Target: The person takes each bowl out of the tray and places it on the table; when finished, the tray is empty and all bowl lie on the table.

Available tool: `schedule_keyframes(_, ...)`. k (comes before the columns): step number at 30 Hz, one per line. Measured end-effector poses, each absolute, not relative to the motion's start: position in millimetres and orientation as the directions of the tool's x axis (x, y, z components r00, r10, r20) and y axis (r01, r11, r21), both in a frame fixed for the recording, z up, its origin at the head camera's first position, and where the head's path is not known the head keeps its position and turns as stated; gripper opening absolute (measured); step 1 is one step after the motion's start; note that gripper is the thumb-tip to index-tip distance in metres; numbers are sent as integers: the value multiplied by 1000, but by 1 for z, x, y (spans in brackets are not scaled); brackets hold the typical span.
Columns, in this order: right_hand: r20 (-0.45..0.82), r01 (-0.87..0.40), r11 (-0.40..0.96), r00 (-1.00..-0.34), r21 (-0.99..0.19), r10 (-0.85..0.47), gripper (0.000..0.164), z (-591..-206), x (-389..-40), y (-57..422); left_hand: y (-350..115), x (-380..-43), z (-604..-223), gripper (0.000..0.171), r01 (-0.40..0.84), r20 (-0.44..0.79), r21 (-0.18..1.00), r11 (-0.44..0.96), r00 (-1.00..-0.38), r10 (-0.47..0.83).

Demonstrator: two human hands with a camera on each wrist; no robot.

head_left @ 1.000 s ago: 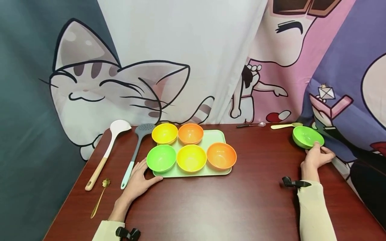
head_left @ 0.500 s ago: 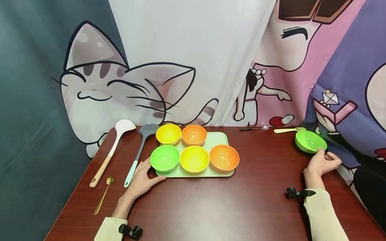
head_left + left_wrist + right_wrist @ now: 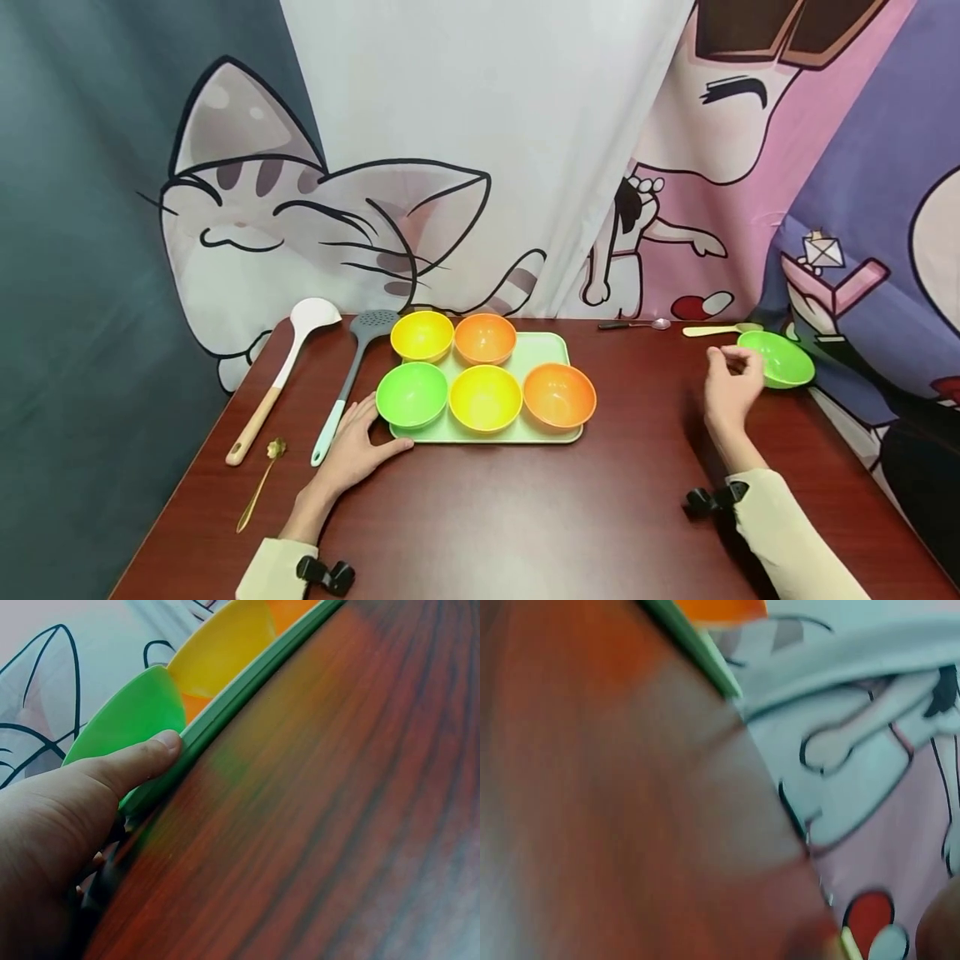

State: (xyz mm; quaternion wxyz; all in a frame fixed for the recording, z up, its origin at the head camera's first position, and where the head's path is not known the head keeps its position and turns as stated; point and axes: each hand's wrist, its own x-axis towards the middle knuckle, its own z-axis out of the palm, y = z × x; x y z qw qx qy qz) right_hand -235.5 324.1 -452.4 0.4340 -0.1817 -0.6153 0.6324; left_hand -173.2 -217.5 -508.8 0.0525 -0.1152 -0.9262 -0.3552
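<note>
Your left hand (image 3: 351, 454) has its fingers spread at the near left corner of the pale green tray (image 3: 543, 350), thumb along the front edge, holding nothing up. Your right hand (image 3: 731, 396) has its fingers loosely bent, with nothing visible in them, in front of the left side of the lone green bowl (image 3: 789, 363); you cannot tell whether they touch it. Beyond that hand lies a pale yellow spoon (image 3: 712, 331), with a dark-handled spoon (image 3: 633, 324) to its left. On your tray, the front row runs green bowl, yellow bowl, orange bowl; behind stand another yellow and orange. Left of it, the surface (image 3: 525, 525) carries a slotted turner (image 3: 354, 362), white ladle (image 3: 288, 362) and gold spoon (image 3: 258, 490).
</note>
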Motion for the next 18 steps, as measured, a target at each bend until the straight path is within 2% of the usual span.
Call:
schedule_keyframes(4,328,-367,91,-661,-926,675,14,-433,-240,297,-218,-172,-511,91,242,170,641,729,-970,173)
schedule_keyframes(9,332,-356,70,-758,-932,561,8,-420,-251,276,-216,-171,-511,90,267,198,626,733,-963,181)
schedule_keyframes(12,317,-310,98,-817,-946,481,7,-414,-256,265,-215,-171,-511,89,282,209,622,731,-959,193)
schedule_keyframes(18,298,-230,263,-920,-937,254,8,-405,-270,237,-215,-171,-510,89,271,200,634,724,-962,186)
